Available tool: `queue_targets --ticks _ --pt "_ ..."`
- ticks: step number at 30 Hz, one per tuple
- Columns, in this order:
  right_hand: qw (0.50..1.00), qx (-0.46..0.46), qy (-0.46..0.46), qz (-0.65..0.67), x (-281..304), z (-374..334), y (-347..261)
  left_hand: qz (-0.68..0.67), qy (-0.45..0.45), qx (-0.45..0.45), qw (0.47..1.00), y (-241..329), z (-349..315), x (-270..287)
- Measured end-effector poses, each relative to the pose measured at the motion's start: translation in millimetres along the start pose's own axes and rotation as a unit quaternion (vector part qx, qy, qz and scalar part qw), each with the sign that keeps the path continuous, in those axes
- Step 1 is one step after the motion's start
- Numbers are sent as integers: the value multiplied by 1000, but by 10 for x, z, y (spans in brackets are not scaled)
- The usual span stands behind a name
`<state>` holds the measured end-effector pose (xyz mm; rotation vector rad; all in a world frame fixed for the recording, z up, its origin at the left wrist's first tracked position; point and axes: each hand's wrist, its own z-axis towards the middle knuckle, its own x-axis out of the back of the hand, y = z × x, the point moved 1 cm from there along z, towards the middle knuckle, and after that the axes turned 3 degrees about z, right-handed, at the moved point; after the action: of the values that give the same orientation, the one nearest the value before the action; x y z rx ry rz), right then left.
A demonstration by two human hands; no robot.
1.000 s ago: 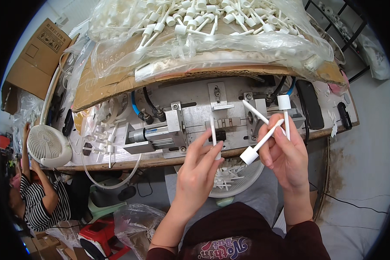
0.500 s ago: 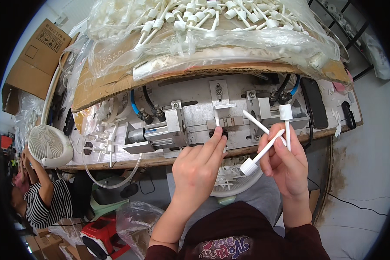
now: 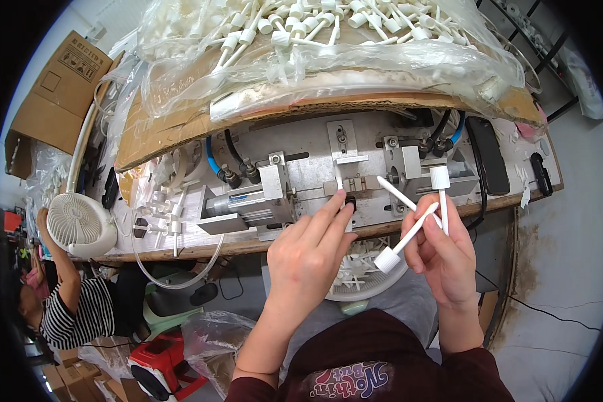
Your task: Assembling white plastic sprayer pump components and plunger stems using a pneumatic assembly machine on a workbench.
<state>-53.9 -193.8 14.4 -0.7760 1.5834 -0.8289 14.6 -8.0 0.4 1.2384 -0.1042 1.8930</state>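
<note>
Head view, centre of frame: your left hand [image 3: 308,258] reaches to the metal fixture [image 3: 328,187] on the bench, fingertips pinched at a small white stem [image 3: 340,182] standing in its slot, though whether they actually grip it cannot be told. Right of centre, your right hand [image 3: 442,254] is closed around two white plastic pump stems [image 3: 409,231] with caps. These parts look light, thin and slightly flexible; hold them by the shaft near the cap, not by the tip.

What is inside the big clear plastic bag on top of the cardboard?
The clear plastic bag is heaped with white plastic stick parts with caps. What lies lower in the pile, and the cardboard beneath, is mostly covered.
</note>
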Motion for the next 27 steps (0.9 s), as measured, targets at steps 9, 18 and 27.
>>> queue_targets --ticks 9,18,27 --pt "999 -45 -12 -22 -110 -42 84 -275 -24 -69 959 186 -121 248" --pt "999 17 30 -27 -23 -19 106 -56 17 21 998 75 -168 -24" --pt "998 13 41 -49 -52 -33 157 58 -43 -11 997 28 -9 21"
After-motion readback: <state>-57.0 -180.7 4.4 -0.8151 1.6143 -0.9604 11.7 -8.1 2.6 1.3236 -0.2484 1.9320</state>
